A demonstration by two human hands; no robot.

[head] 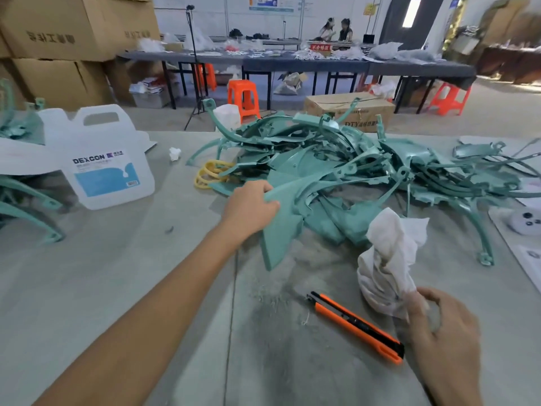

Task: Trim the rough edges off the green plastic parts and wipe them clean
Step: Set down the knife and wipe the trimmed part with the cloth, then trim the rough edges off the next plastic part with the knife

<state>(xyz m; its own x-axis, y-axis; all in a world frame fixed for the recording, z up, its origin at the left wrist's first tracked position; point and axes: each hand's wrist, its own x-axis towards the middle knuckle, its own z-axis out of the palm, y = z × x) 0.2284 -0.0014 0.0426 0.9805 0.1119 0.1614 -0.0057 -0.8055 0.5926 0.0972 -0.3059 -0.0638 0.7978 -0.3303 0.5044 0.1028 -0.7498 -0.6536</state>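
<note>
right hand [439,332] sits low at the near right, thumb and curled fingers pinching the bottom of a white crumpled cloth [392,259] that stands up off the grey table [117,288]. just beside that hand lies an orange and black utility knife [355,326]. whether its blade is out i cannot tell, so a careless sweep with the cloth could catch it. left hand [253,208] has its fingers wrapped over the top edge of a flat green plastic panel [281,230], which leans out of the heap of green plastic parts [336,168]. its far end looks tangled under curved ribs, so a hard pull would likely drag neighbours down toward the knife and the pale shavings [272,300]. open room lies left of the forearm, toward the white plastic jug with a blue label [108,162]. the heap crowds the far and right sides, and the near table edge is out of view.
</note>
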